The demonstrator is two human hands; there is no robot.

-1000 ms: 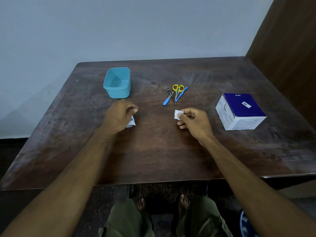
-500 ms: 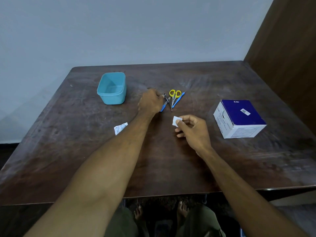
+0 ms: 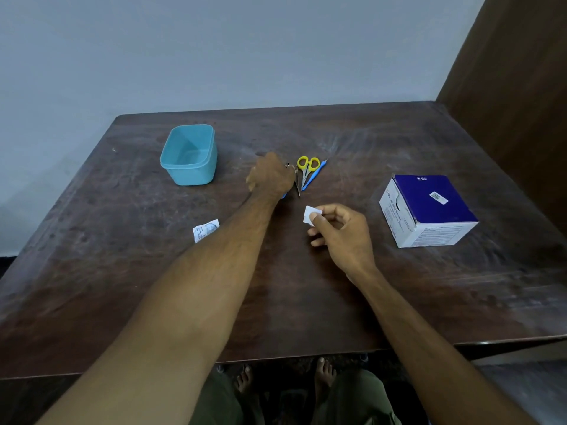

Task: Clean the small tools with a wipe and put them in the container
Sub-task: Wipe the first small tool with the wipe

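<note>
Tools (image 3: 302, 176) lie bunched mid-table, long axes running toward and away from the person — the left hand (image 3: 270, 176) sits right on their left edge, fingers hidden, so its grasp cannot be told. Nearer in, the right hand (image 3: 340, 231) pinches the wipe (image 3: 310, 213); the container (image 3: 190, 154) waits further left.

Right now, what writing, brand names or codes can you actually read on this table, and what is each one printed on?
"BD": on the blue top of the swab box, near its far edge, and again on its white left side.
"Alcohol Swabs": down the white left side, faint, so a likely reading only.
White sticker on the blue top: a code, too small to read.
Fine print on the white front side: blurred.
Torn wipe wrapper: printed marks, unreadable.
</note>
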